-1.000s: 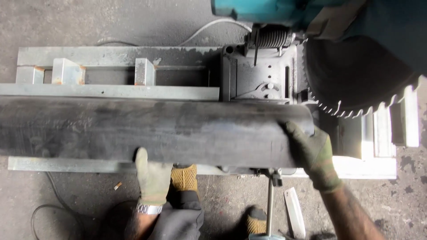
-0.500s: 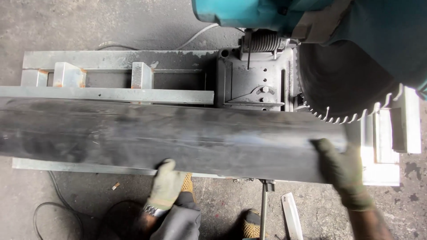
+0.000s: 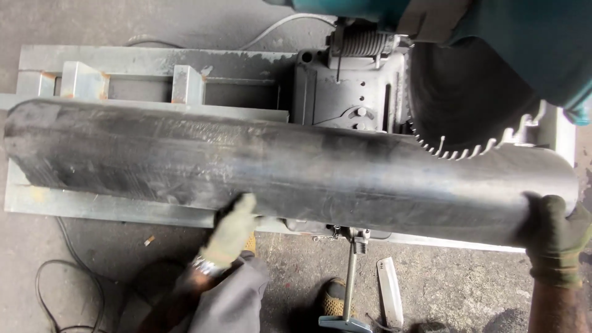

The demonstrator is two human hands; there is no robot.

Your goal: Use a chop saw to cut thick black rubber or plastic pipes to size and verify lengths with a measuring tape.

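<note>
Pipe: a long dark metal pipe [image 3: 296, 176] lies across the grey saw bench [image 3: 123, 206], from the left edge of the view almost to the right edge, slightly tilted down to the right.
Pipe position: it rests under the toothed saw blade [image 3: 475, 105]; the teeth are just above its upper side, and I cannot tell if they touch it.
Left hand: the gloved left hand [image 3: 231, 231] lies on the near side of the pipe, around the middle, fingers bent loosely against the metal; it presses but does not close around it. The picture is blurred here.
Right hand: the gloved right hand [image 3: 555, 237] grasps the right end of the pipe, fingers curled over the rim of the open end.
Saw: the grey saw body [image 3: 345, 92] with a spring stands behind the pipe, a teal housing [image 3: 382, 12] above it.
Floor: a screw handle [image 3: 348, 290], a flat white piece [image 3: 390, 299] and a black cable [image 3: 46, 290] are on the concrete near the person's shoes.
</note>
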